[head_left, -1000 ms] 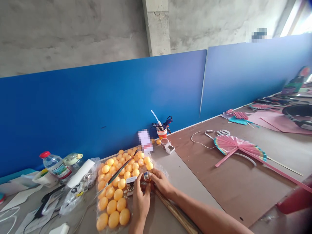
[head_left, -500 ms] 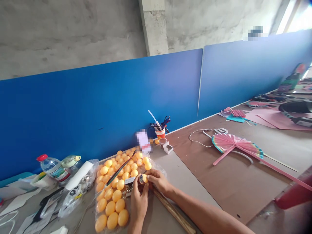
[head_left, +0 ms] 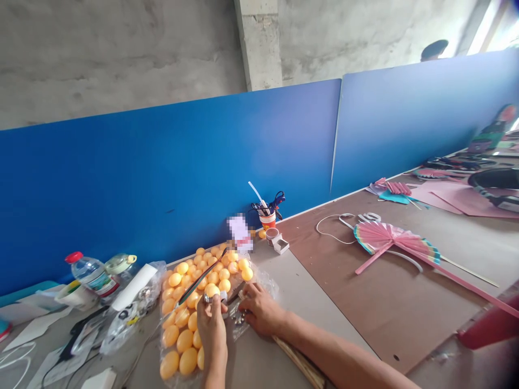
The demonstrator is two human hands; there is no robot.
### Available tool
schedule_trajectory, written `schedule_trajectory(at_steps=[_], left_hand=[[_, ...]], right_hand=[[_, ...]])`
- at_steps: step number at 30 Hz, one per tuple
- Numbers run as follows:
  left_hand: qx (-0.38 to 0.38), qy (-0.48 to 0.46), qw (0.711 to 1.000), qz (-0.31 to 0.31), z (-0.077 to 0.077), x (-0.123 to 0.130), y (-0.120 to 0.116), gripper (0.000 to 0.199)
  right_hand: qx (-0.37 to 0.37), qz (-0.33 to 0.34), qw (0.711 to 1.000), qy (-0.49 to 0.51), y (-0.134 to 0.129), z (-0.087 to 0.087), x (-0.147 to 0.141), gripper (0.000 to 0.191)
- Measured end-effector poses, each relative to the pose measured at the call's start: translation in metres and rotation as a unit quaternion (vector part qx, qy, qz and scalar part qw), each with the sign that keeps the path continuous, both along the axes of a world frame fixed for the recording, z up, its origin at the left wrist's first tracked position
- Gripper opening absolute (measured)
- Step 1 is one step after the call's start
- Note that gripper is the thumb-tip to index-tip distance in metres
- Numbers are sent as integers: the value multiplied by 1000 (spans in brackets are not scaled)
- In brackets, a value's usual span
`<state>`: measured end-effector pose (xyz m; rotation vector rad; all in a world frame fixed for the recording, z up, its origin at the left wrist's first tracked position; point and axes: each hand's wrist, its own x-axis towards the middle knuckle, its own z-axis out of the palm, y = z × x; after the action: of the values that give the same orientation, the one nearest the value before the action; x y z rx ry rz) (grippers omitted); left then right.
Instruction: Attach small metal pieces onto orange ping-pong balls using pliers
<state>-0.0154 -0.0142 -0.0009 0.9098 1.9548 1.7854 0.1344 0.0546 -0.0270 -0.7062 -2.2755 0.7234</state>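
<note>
My left hand is closed around an orange ball with a shiny metallic piece at its lower side. It is raised just over the right part of a sheet of orange balls in clear plastic. To the right, my right hand has curled fingers at a small clear bag of tiny metal parts. What its fingertips pinch, if anything, is too small to make out. A wooden stick runs out from under my right wrist. A dark thin strip lies across the balls.
A red-capped bottle, a lidded jar and a plastic bag stand at left. Against the blue partition is a paper cup of tools, near a small white box. A pink paper fan lies right.
My hands have moved apart. The left took the orange ball leftward and slightly up; the right has gone down to the small bag, which now shows more.
</note>
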Motion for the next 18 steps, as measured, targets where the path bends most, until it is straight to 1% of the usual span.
schedule_trajectory(at_steps=[3,6,8,11,14,16,18], left_hand=[[6,2,1000,-19,-1,5,1,45],[16,12,999,-31,1,9,0,42],[19,18,999,-32,4,11,-1,41],[20,21,999,-32,5,12,-1,42],[11,9,999,-32,-3,10,1,43],[5,-4,999,-41,-11,9,3,44],[19,-6,998,-58,-17,8,4,49]], right_hand=[[-5,3,999,-44,-1,-3,-1,19],[-21,-3,999,-37,1,-6,-3,14],[-25,-7,1000,-11,2,-7,-4,16],[-37,-24,997,69,4,-5,-4,21],[-81,-54,984,152,6,0,-4,21],[-127,-80,974,171,8,3,-3,17],[-178,-103,964,170,9,5,-2,12]])
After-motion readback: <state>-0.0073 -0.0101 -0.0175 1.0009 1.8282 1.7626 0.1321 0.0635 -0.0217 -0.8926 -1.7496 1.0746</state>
